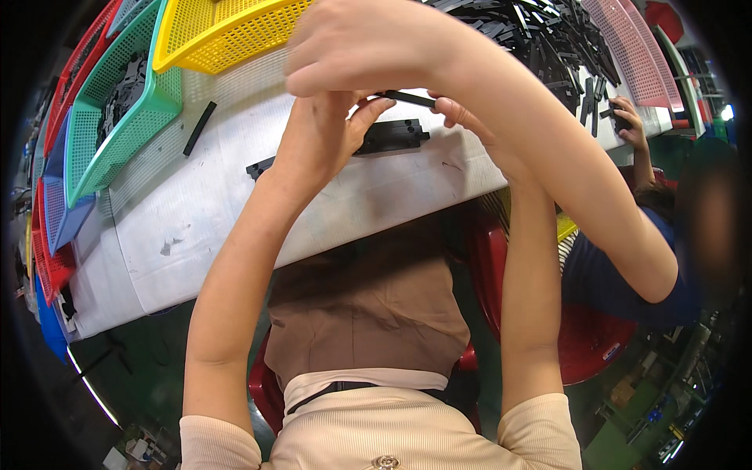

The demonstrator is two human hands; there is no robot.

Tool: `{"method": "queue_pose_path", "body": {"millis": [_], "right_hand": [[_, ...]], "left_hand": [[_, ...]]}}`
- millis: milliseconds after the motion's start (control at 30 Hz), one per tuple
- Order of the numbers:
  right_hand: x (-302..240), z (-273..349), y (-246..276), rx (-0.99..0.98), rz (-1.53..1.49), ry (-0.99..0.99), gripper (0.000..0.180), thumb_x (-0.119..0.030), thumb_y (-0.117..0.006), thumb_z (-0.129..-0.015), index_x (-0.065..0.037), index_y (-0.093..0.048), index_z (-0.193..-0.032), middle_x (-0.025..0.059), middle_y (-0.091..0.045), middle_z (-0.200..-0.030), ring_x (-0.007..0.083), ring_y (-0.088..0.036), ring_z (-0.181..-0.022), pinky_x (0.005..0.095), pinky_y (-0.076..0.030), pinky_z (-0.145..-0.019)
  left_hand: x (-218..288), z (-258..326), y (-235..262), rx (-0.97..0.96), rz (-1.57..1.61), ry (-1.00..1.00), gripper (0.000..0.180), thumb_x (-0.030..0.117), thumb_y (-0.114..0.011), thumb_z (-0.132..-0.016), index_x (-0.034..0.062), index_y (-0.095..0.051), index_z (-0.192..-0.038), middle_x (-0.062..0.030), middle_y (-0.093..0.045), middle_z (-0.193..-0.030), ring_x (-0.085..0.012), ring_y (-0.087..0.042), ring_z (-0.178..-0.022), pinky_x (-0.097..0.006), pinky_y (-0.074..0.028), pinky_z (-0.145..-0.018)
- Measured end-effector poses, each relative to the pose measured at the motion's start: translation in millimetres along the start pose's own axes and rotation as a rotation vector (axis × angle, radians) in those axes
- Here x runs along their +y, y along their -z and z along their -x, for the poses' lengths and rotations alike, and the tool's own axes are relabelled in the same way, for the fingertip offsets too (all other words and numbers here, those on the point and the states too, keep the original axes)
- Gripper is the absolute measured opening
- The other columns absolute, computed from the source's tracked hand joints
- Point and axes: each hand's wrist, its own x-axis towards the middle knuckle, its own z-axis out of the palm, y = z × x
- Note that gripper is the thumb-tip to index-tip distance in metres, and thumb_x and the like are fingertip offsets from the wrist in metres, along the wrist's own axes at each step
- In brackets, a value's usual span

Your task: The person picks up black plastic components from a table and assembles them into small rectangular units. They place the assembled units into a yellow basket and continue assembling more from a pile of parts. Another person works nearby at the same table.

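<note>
Head view, seated at white tabletop [235,211].

Thing in hand: a thin black plastic strip [407,98], held level just above the tabletop, between the two hands.
- Left hand [325,137]: thumb and fingers curled, closed lightly around the strip's left end.
- Right hand [462,117]: mostly hidden under a co-worker's arm [501,117] that crosses in front; fingertips meet the strip's right end. How firmly it is closed I cannot tell.

Handling judgement: strip looks light, stiff and smooth, narrow enough to flex or snap if bent across the middle. Best held at the ends by fingertip pinch, as now.

Nearby: a thicker black block [392,135] lies on the tabletop just beneath the hands; a loose black bar [199,128] to the left; a heap of black parts [540,35] at far right. Yellow basket [227,31] and green basket [117,117] along the far edge.
</note>
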Motion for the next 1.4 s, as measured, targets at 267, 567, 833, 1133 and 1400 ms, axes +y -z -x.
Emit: {"method": "queue_pose_path", "body": {"millis": [267,567,833,1133,1400], "right_hand": [[1.3,-11.6,-14.4,0.050,0.235,0.093,0.025,-0.015,-0.069,-0.085,-0.001,-0.067,-0.106,0.0055,-0.068,-0.096,0.0111,-0.062,-0.084,0.0257,-0.050,-0.073],[6.7,-11.2,-28.2,0.133,0.482,0.175,0.020,-0.019,-0.068,-0.084,-0.004,-0.067,-0.097,0.0050,-0.065,-0.078,0.0133,-0.058,-0.068,0.0288,-0.047,-0.068],[8.2,-8.1,-23.7,0.110,0.602,0.132,0.018,-0.020,-0.068,-0.084,-0.007,-0.069,-0.096,-0.0009,-0.065,-0.080,0.0107,-0.051,-0.074,0.0270,-0.044,-0.071],[2.0,18.8,-23.2,0.026,0.603,0.180,0.031,-0.020,-0.072,-0.080,-0.007,-0.067,-0.108,0.0056,-0.067,-0.099,0.0176,-0.059,-0.096,0.0307,-0.044,-0.086],[3.7,42.9,-44.3,0.191,0.715,0.276,0.057,-0.014,-0.063,-0.086,-0.001,-0.040,-0.137,0.0196,-0.052,-0.128,0.0341,-0.046,-0.123,0.0472,-0.031,-0.104]], "left_hand": [[1.5,2.4,13.7,-0.108,0.047,0.210,0.020,0.013,-0.063,-0.088,-0.0002,-0.067,-0.102,-0.0148,-0.066,-0.076,-0.0268,-0.060,-0.066,-0.035,-0.048,-0.065],[-14.4,8.8,9.1,-0.153,-0.072,0.199,0.019,0.013,-0.061,-0.090,0.0031,-0.069,-0.103,-0.0079,-0.062,-0.097,-0.0211,-0.059,-0.081,-0.032,-0.048,-0.074],[-18.0,6.8,6.0,-0.108,-0.141,0.110,0.017,0.011,-0.061,-0.088,0.0024,-0.070,-0.100,-0.0101,-0.065,-0.095,-0.0274,-0.063,-0.081,-0.033,-0.048,-0.077],[8.3,23.1,23.9,-0.267,-0.251,0.044,0.039,0.016,-0.073,-0.077,0.0025,-0.062,-0.111,-0.0110,-0.058,-0.112,-0.0298,-0.056,-0.100,-0.037,-0.047,-0.086],[13.6,39.8,16.1,-0.076,-0.222,0.151,0.052,0.012,-0.065,-0.085,0.0055,-0.047,-0.133,-0.0173,-0.048,-0.134,-0.0327,-0.044,-0.127,-0.038,-0.038,-0.104]]}}
